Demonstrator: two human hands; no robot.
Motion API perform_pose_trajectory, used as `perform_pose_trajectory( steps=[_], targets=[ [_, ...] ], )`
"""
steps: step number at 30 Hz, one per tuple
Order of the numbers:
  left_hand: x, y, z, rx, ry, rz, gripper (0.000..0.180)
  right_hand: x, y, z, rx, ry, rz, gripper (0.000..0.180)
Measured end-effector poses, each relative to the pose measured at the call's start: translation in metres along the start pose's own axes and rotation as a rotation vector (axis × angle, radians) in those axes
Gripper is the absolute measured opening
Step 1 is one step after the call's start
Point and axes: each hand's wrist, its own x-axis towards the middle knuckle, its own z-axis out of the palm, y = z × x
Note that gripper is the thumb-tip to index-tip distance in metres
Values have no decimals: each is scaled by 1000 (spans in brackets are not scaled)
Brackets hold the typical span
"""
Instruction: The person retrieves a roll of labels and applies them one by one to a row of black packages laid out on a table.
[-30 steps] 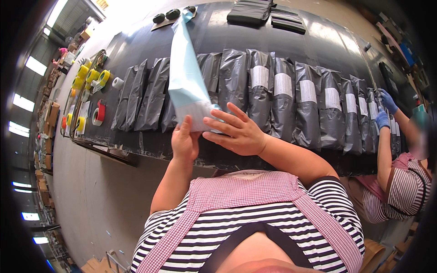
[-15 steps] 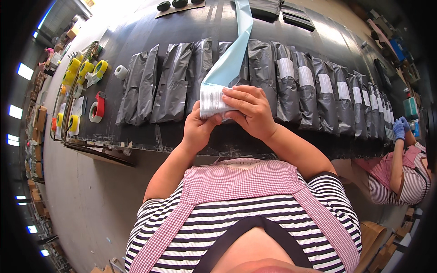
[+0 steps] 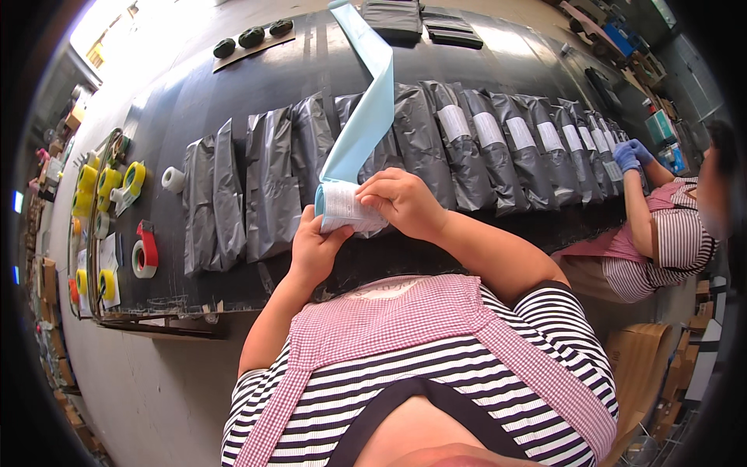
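Note:
A roll of printed white labels [image 3: 347, 207] is held low over the table's near edge. My left hand [image 3: 313, 251] is closed around its left end and underside, thumb in front. At its upper right, my right hand [image 3: 403, 204] has its fingers bent and pressed on the label face. From the roll a long pale blue backing strip [image 3: 364, 117] runs up and away across the table. Behind the roll lies a row of grey plastic mailing bags [image 3: 272, 179]. Several bags further right carry a white label [image 3: 488, 130]; those on the left show none.
Yellow tape rolls [image 3: 84, 191] and a red tape dispenser [image 3: 146, 247] are at the table's left end. Three dark bundles [image 3: 251, 36] lie on cardboard at the far side, near stacked dark bags [image 3: 391, 21]. At right, a co-worker's blue-gloved hands [image 3: 632, 154] reach over labelled bags.
The whole view has shifted, with the table's contents now further left. The roll is tilted differently in my hands. The co-worker's gloved hands have moved further over the bags.

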Motion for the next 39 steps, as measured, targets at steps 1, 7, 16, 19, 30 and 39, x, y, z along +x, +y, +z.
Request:
perform_pose_trajectory(
  steps=[1, 7, 16, 19, 30, 39],
  targets=[
    [1, -6, -1, -59, 0, -62, 18, 6, 3, -3, 61, -50, -4, 26],
    [28, -6, 17, -548, -52, -238, 19, 8, 22, -12, 23, -6, 6, 45],
    [52, 2, 30, -33, -23, -169, 22, 25, 72, -19, 306, -62, 220, 17],
    [57, -12, 19, 130, -20, -128, 22, 45, 112, -48, 706, -133, 660, 21],
    [69, -72, -77, -1034, 527, -216, 31, -9, 203, -108, 51, 179, 44, 37],
    [62, -74, -64, -1013, 533, -299, 36, -26, 227, -82, -155, -8, 7, 38]
  ],
)
